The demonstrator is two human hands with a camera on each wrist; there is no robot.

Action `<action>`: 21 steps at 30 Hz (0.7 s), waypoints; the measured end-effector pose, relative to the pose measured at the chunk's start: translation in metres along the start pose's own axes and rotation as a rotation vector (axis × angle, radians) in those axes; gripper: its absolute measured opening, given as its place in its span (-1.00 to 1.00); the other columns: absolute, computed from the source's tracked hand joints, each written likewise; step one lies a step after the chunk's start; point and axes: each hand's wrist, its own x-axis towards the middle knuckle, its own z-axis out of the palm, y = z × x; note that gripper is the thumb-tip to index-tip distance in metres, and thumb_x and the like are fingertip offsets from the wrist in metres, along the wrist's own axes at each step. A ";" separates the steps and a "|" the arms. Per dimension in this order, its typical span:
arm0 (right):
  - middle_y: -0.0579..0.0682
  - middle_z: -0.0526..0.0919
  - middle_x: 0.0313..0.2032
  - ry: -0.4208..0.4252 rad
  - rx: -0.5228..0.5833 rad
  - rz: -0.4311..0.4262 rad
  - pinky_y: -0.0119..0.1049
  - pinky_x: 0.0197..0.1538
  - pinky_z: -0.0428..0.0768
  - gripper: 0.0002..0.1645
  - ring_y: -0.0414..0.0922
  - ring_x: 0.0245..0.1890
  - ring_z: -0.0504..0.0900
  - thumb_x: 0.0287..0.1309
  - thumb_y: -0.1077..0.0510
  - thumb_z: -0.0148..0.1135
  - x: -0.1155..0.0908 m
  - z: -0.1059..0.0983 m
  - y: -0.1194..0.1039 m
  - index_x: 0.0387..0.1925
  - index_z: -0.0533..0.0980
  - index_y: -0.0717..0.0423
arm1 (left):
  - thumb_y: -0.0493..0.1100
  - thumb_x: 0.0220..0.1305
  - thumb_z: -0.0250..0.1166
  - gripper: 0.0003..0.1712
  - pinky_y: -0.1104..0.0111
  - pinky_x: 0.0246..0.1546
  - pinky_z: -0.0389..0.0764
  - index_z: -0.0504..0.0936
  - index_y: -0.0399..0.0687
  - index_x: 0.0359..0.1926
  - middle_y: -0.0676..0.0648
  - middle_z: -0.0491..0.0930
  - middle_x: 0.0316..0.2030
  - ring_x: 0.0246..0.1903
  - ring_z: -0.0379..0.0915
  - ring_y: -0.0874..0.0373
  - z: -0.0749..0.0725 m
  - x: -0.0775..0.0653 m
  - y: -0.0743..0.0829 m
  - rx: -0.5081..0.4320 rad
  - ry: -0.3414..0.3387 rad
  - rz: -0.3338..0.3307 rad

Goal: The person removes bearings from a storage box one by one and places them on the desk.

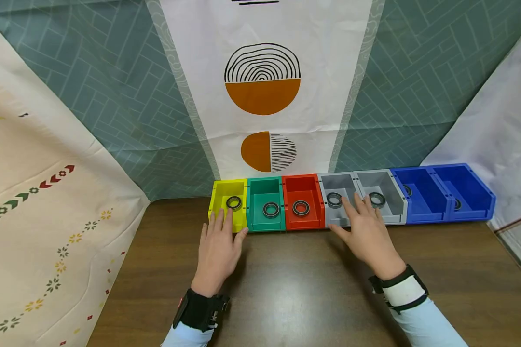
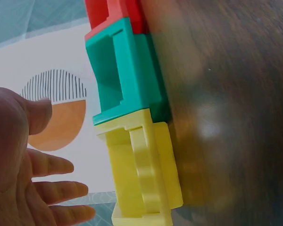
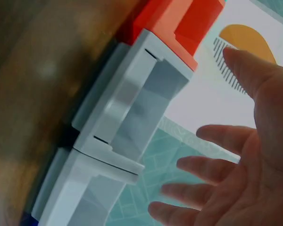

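My left hand [image 1: 217, 254] hovers at the front of the yellow bin [image 1: 228, 187], its fingers extended and holding nothing. Spread fingers of my right hand [image 1: 370, 238] reach over the front of two grey bins [image 1: 336, 182], and that palm is bare too. Between the hands stand a green bin [image 1: 265, 189] and a red bin [image 1: 301, 185]. One dark ring-shaped bearing [image 1: 264, 210] lies in the green bin; similar rings lie in the yellow, red and grey bins. Both wrist views show the hands above the bin fronts, with thumbs apart from the fingers.
Two blue bins [image 1: 423, 188] continue the row at the right, each with a ring partly hidden by its wall. A brown wooden table [image 1: 282, 284] extends in front. Patterned cloth [image 1: 260, 123] hangs right behind the bins, and pale cloth [image 1: 47, 217] borders the left.
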 end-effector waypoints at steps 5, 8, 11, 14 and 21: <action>0.58 0.25 0.40 0.077 0.083 0.037 0.51 0.22 0.29 -0.08 0.65 0.34 0.23 0.30 -0.10 0.40 0.008 -0.010 0.003 0.44 0.32 0.42 | 0.16 0.52 0.18 -0.20 -0.21 0.38 0.31 0.29 -0.27 0.52 -0.42 0.34 0.42 0.41 0.28 -0.37 -0.004 0.001 0.003 -0.063 0.053 0.002; 0.60 0.34 0.33 0.122 0.123 0.058 0.45 0.15 0.41 -0.14 0.60 0.27 0.37 0.31 -0.02 0.40 0.017 -0.013 0.007 0.37 0.36 0.51 | 0.11 0.51 0.22 -0.27 -0.16 0.30 0.45 0.38 -0.28 0.46 -0.39 0.46 0.33 0.30 0.44 -0.31 -0.005 0.001 0.004 -0.086 0.086 -0.004; 0.61 0.40 0.27 0.141 0.141 0.085 0.41 0.15 0.45 -0.17 0.56 0.22 0.45 0.32 -0.01 0.38 0.025 -0.013 0.010 0.32 0.38 0.57 | 0.09 0.50 0.24 -0.34 -0.11 0.17 0.58 0.47 -0.28 0.39 -0.34 0.55 0.23 0.15 0.57 -0.24 -0.005 0.000 0.005 -0.098 0.111 -0.015; 0.62 0.43 0.24 0.137 0.143 0.122 0.41 0.16 0.46 -0.15 0.54 0.18 0.49 0.34 -0.03 0.35 0.031 -0.009 0.015 0.31 0.36 0.61 | 0.08 0.49 0.27 -0.38 -0.09 0.07 0.65 0.52 -0.28 0.34 -0.32 0.62 0.15 0.04 0.63 -0.20 -0.003 0.000 0.005 -0.109 0.132 -0.024; 0.59 0.60 -0.10 0.164 0.123 0.172 0.35 -0.11 0.60 -0.32 0.47 -0.16 0.65 0.34 0.02 0.32 0.041 0.001 0.028 0.09 0.47 0.64 | -0.01 0.46 0.33 -0.48 -0.06 -0.06 0.71 0.62 -0.33 0.22 -0.31 0.69 0.03 -0.04 0.68 -0.18 0.001 -0.001 -0.001 -0.131 0.186 -0.020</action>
